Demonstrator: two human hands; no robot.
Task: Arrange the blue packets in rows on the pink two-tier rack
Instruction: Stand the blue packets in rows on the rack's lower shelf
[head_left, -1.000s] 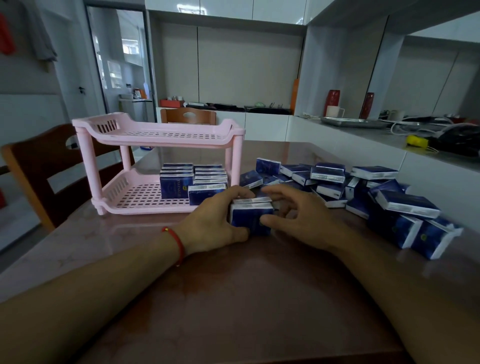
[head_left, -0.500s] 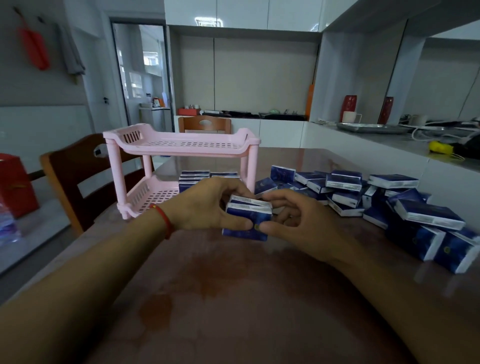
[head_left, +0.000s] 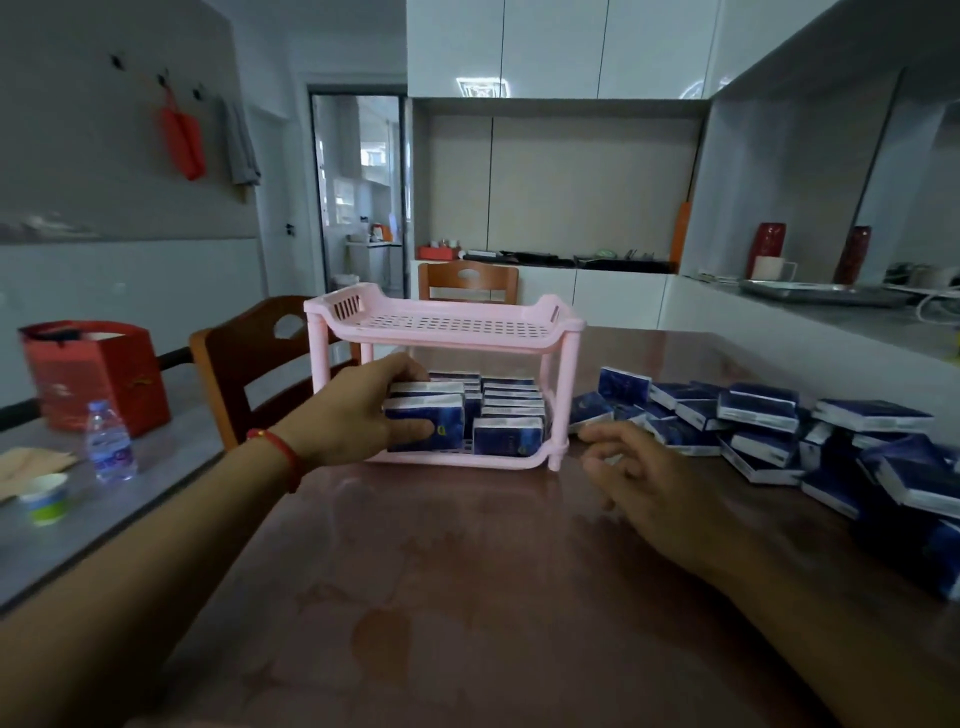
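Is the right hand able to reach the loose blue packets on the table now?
Probably yes. The right hand is empty and open, just beside the loose blue packets, and nothing lies between them on the table.

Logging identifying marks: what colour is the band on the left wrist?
Red; the wrist band shows clearly in the head view.

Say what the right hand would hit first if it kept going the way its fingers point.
Probably the loose blue packets lying just right of the pink rack's front right leg. The right hand is empty, fingers aimed up-left; depth is unclear, so the leg could come first.
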